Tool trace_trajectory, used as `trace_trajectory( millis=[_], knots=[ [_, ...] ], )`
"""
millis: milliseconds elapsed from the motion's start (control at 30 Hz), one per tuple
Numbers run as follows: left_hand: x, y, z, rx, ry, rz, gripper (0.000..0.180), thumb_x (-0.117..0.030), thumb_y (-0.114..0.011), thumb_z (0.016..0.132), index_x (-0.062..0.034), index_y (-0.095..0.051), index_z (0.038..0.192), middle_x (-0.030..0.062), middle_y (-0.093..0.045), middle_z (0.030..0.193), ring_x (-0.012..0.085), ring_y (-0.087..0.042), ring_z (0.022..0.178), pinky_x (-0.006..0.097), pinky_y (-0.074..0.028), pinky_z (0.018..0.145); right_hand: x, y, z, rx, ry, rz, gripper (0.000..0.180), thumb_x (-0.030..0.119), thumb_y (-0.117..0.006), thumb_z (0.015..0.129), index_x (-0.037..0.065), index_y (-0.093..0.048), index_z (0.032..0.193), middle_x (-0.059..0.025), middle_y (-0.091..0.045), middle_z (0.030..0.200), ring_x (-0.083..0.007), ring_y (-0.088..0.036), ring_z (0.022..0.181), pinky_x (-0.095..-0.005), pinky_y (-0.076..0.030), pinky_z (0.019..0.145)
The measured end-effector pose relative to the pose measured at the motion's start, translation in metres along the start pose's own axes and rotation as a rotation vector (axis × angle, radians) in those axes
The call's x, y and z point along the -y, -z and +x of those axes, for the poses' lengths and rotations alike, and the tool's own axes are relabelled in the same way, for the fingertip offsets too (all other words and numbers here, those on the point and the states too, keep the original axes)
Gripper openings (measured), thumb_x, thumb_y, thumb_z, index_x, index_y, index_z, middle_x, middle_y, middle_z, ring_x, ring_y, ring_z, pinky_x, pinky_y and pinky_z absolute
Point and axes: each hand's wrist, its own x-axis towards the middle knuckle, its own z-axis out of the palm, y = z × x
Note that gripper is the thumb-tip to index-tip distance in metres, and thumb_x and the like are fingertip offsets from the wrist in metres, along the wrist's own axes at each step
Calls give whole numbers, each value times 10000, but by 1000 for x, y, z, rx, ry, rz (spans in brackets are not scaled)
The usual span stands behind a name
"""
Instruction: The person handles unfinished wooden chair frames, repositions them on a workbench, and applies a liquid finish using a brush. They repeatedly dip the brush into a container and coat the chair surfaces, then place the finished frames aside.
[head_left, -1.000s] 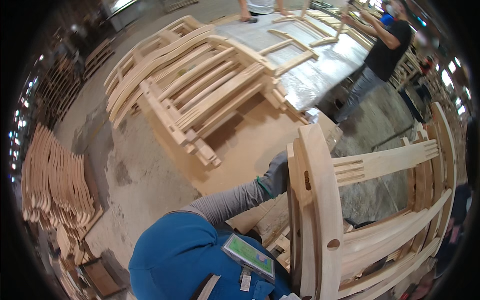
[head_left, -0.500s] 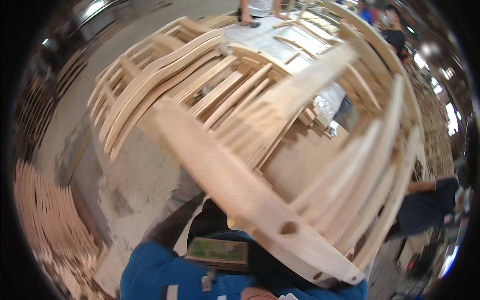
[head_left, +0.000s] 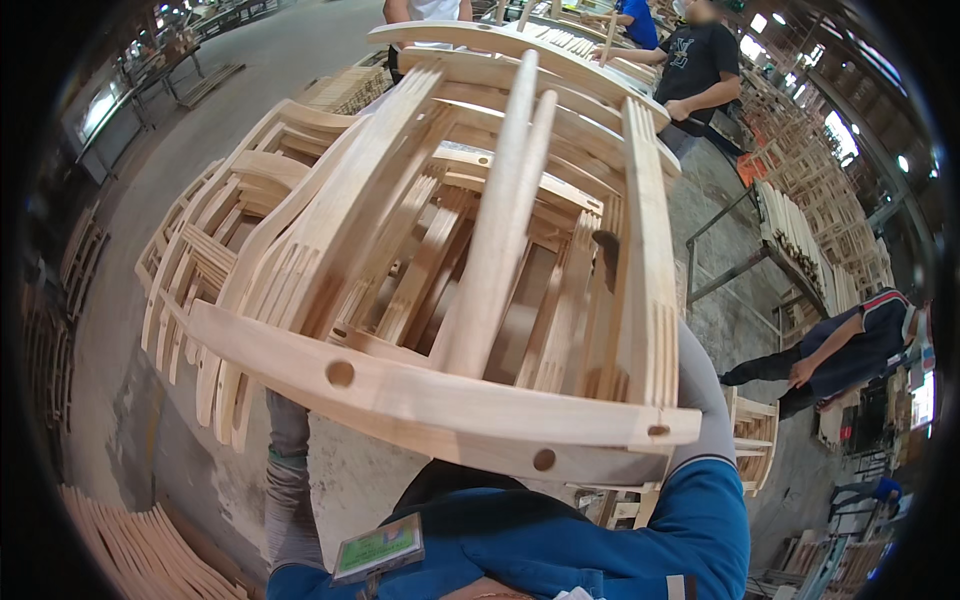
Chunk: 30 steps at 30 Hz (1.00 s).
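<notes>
A pale wooden frame (head_left: 440, 400) stands close in front of me. It has curved rails with round holes, slatted side posts and two round rods (head_left: 500, 230) running lengthwise. My left forearm (head_left: 290, 480), in a grey sleeve, goes up behind the front rail's left end. My right arm (head_left: 705, 390), in a blue and grey sleeve, passes behind its right end. The wood hides both hands, so their grip does not show. A dark shape (head_left: 605, 250) shows by the right post; I cannot tell what it is.
More curved wooden frames (head_left: 235, 215) are stacked at the left. Slats (head_left: 150, 545) lie in a pile at lower left. People stand beyond the frame, one in a black shirt (head_left: 700, 65), and another in dark clothes (head_left: 850, 350) is at right. A metal rack (head_left: 740, 255) holds wooden parts.
The wooden frame has turned from a steep slant to nearly level across my front, its rods now pointing away from me. My right sleeve has come into view. The whole view has swung too.
</notes>
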Motion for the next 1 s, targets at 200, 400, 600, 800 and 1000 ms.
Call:
trace_trajectory(
  millis=[200, 400, 600, 800, 1000],
  knots=[
    [44, -12, 63, 32, -576, 747, 597, -43, -614, 744, 2, -368, 1285, 210, -395, 1263, 422, -386, 1142, 448, -369, 966, 1, -28, 63, -65, 36, -217, 446, 335, -551, 867, -40, -538, 1107, -121, -608, 1019, -199, -620, 752, -282, -535, 657],
    [59, -16, 100, 99, -369, 414, 459, -203, -499, 890, 30, -382, 1268, 226, -463, 1186, 373, -461, 1089, 408, -386, 936, 4, -49, 93, -120, 33, -495, 438, 331, -551, 868, -41, -542, 1101, -120, -610, 1013, -198, -620, 742, -280, -535, 651],
    [24, -4, 119, 361, -113, -46, 340, -194, -490, 889, 18, -492, 1154, 235, -548, 1074, 376, -510, 1046, 409, -414, 880, -4, -48, 80, -164, 20, -775, 431, 326, -550, 869, -41, -546, 1094, -119, -612, 1007, -196, -620, 732, -278, -535, 645],
    [28, 1, 130, 484, -366, 87, 247, -96, -537, 833, 10, -532, 1056, 226, -574, 996, 399, -538, 961, 437, -436, 827, -7, -36, 64, -157, -68, -992, 424, 322, -550, 869, -42, -550, 1087, -118, -614, 1001, -194, -620, 722, -275, -535, 639],
    [41, 62, 166, 478, -821, 556, 275, -113, -526, 831, 33, -556, 1062, 196, -612, 915, 356, -588, 858, 405, -458, 778, 8, -13, 29, -89, -115, -692, 417, 317, -549, 870, -43, -554, 1081, -117, -616, 995, -192, -620, 712, -273, -535, 633]
  ],
)
